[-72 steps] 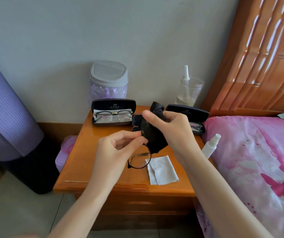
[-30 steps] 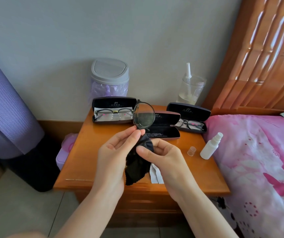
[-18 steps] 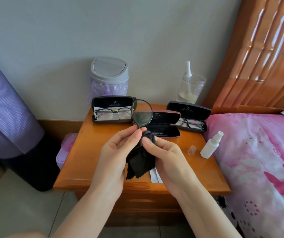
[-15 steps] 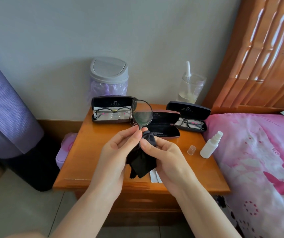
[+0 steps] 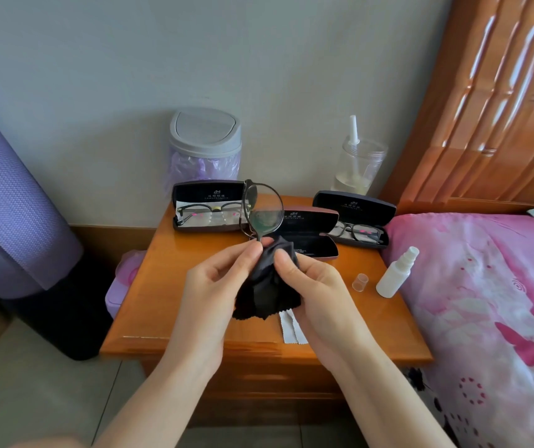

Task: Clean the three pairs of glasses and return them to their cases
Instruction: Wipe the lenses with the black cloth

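1. Tabletop (image 5: 168, 286): three open cases stand in a row at its back.
2. Cases: the left case (image 5: 209, 205) and the right case (image 5: 354, 218) each hold glasses. The middle case (image 5: 310, 234) is empty and lies just behind the hands.
3. Left hand (image 5: 214, 292): its thumb and forefinger pinch the frame near the bridge. Right hand (image 5: 314, 286): its fingers are curled, rubbing through the cloth (image 5: 267, 286).
4. Held glasses (image 5: 264, 210): they are above the tabletop with the long axis upright. One bare lens stands above the fingers and the other is wrapped in cloth. The empty case is beyond and slightly right, so the right hand is probably nearer.
5. Change: 2.4 s ago the cloth covered the top and a bare lens hung below. Now that is reversed.
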A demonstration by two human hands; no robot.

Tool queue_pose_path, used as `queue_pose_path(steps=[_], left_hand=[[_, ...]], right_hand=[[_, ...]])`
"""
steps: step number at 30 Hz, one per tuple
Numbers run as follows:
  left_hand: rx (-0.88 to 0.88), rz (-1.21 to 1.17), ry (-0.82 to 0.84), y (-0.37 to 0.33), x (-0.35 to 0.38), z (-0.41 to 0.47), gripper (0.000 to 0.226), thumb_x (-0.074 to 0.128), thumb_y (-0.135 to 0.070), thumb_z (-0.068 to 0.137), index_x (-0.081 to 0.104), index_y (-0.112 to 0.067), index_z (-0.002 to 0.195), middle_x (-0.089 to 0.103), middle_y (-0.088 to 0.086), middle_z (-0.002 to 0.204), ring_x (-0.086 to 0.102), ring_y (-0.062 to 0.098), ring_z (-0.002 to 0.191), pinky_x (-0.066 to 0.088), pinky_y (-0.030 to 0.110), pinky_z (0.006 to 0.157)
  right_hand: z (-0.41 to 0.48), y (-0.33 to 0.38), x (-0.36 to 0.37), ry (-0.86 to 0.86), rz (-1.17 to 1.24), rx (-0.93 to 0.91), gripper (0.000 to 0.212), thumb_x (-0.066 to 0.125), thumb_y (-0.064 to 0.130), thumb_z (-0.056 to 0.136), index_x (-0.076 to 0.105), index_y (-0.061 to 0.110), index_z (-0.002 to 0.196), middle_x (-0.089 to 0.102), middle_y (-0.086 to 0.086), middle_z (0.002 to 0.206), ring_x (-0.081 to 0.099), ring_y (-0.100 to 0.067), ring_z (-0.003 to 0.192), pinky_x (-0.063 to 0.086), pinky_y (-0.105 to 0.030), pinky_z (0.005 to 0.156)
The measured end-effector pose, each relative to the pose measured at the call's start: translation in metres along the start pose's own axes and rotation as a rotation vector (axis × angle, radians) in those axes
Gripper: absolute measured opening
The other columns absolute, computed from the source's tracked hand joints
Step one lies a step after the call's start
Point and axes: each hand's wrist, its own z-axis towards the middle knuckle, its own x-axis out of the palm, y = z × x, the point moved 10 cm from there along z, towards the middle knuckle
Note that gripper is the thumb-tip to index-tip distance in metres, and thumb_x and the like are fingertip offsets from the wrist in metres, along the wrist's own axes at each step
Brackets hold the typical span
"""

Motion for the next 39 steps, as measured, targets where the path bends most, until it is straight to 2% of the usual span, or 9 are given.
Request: queue_pose_path(steps=[5, 9, 16, 19, 22, 26, 31, 34, 39], left_hand=[[0.013, -0.019, 0.009, -0.002, 0.003, -0.002, 0.020, 0.058, -0.036, 0.069, 0.077, -0.037, 0.075, 0.075, -0.010, 0.087, 0.070, 0.004, 0.088, 0.054, 0.014, 0.066], [0.031, 0.050, 0.007, -0.004, 0.002, -0.002, 0.024, 0.056, -0.033, 0.076, 0.072, -0.028, 0.093, 0.075, -0.006, 0.090, 0.070, 0.007, 0.087, 0.054, 0.016, 0.063], [0.028, -0.018, 0.016, -0.006, 0.005, -0.001, 0.025, 0.061, -0.032, 0.071, 0.074, -0.030, 0.093, 0.075, -0.005, 0.095, 0.070, 0.008, 0.092, 0.055, 0.018, 0.066], [-0.047, -0.109, 0.030, 0.000, 0.007, 0.003, 0.021, 0.061, -0.032, 0.071, 0.077, -0.030, 0.085, 0.075, -0.006, 0.097, 0.070, 0.009, 0.094, 0.057, 0.020, 0.069], [-0.065, -0.147, 0.031, 0.001, 0.007, 0.005, 0.027, 0.060, -0.032, 0.074, 0.074, -0.025, 0.095, 0.075, -0.003, 0.099, 0.070, 0.011, 0.096, 0.057, 0.021, 0.071], [-0.077, -0.182, -0.017, 0.003, 0.000, 0.007, 0.030, 0.060, -0.036, 0.073, 0.075, -0.025, 0.097, 0.074, -0.003, 0.104, 0.066, 0.013, 0.105, 0.056, 0.026, 0.081], [-0.087, -0.197, -0.040, 0.003, -0.002, 0.004, 0.024, 0.061, -0.035, 0.071, 0.077, -0.027, 0.087, 0.075, -0.005, 0.095, 0.069, 0.009, 0.098, 0.056, 0.019, 0.063], [-0.086, -0.149, -0.019, 0.003, -0.001, 0.003, 0.028, 0.061, -0.037, 0.073, 0.076, -0.024, 0.094, 0.074, 0.001, 0.098, 0.069, 0.015, 0.098, 0.058, 0.023, 0.068], [-0.050, -0.088, 0.007, -0.001, 0.002, 0.000, 0.024, 0.059, -0.035, 0.076, 0.077, -0.026, 0.088, 0.075, 0.000, 0.094, 0.071, 0.013, 0.092, 0.058, 0.026, 0.073]], right_hand=[[0.001, 0.001, -0.003, -0.040, 0.005, 0.010, 0.040, 0.070, 0.032, 0.066, 0.071, 0.010, 0.099, 0.074, -0.009, 0.096, 0.068, -0.022, 0.099, 0.053, -0.038, 0.093], [0.004, 0.000, -0.006, -0.102, 0.018, -0.013, 0.050, 0.069, 0.039, 0.064, 0.072, 0.007, 0.102, 0.074, -0.007, 0.096, 0.068, -0.020, 0.100, 0.051, -0.039, 0.096], [0.002, 0.005, -0.002, -0.059, 0.027, -0.046, 0.031, 0.060, 0.038, 0.075, 0.073, 0.017, 0.094, 0.074, -0.003, 0.095, 0.068, -0.016, 0.100, 0.053, -0.031, 0.091], [0.000, 0.005, -0.003, -0.060, 0.029, -0.044, 0.033, 0.057, 0.038, 0.079, 0.071, 0.017, 0.100, 0.074, -0.001, 0.100, 0.067, -0.014, 0.104, 0.052, -0.030, 0.092], [-0.004, 0.000, -0.005, -0.057, 0.059, -0.013, 0.033, 0.055, 0.036, 0.082, 0.070, 0.016, 0.104, 0.074, 0.000, 0.102, 0.067, -0.011, 0.103, 0.051, -0.028, 0.091], [-0.014, -0.006, -0.003, -0.029, 0.009, 0.006, 0.036, 0.057, 0.034, 0.081, 0.070, 0.012, 0.107, 0.075, -0.003, 0.099, 0.069, -0.012, 0.098, 0.054, -0.023, 0.081], [-0.016, -0.008, 0.002, 0.006, -0.051, 0.036, 0.024, 0.068, 0.023, 0.079, 0.071, 0.016, 0.102, 0.076, -0.002, 0.094, 0.071, -0.013, 0.091, 0.054, -0.017, 0.071], [-0.012, -0.006, 0.003, -0.009, -0.057, 0.032, 0.032, 0.073, 0.028, 0.068, 0.073, 0.017, 0.099, 0.076, -0.002, 0.092, 0.072, -0.015, 0.089, 0.054, -0.018, 0.070], [-0.005, -0.001, 0.003, -0.049, 0.017, 0.000, 0.039, 0.073, 0.032, 0.064, 0.074, 0.017, 0.100, 0.075, -0.001, 0.097, 0.068, -0.017, 0.101, 0.051, -0.033, 0.093]])
